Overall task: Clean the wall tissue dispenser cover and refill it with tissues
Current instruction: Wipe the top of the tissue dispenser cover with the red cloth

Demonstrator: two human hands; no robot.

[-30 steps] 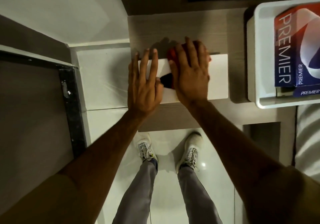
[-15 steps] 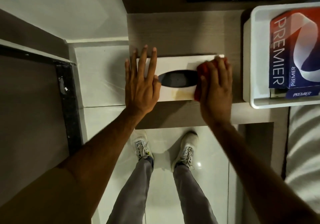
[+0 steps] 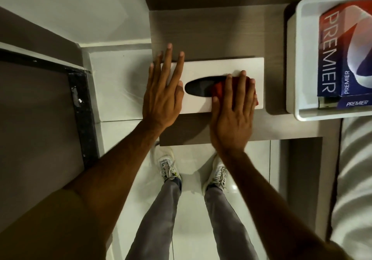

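Note:
The white tissue dispenser cover lies flat on a grey wooden ledge, its dark oval slot facing up. My left hand rests flat on the cover's left end, fingers spread, pressing it down. My right hand presses a red cloth onto the cover's right half, over the slot's right end. The cloth is mostly hidden under my palm and fingers. A blue and red Premier tissue pack lies in the white tray at the right.
The white tray stands on the ledge just right of the cover, with a second Premier pack under the first. A dark-framed panel is on the left. My feet stand on white floor tiles below. White bedding lies at right.
My right hand with the red cloth swept from the cover's middle to its right end, then back left over the slot's right end. My left hand stayed on the left end.

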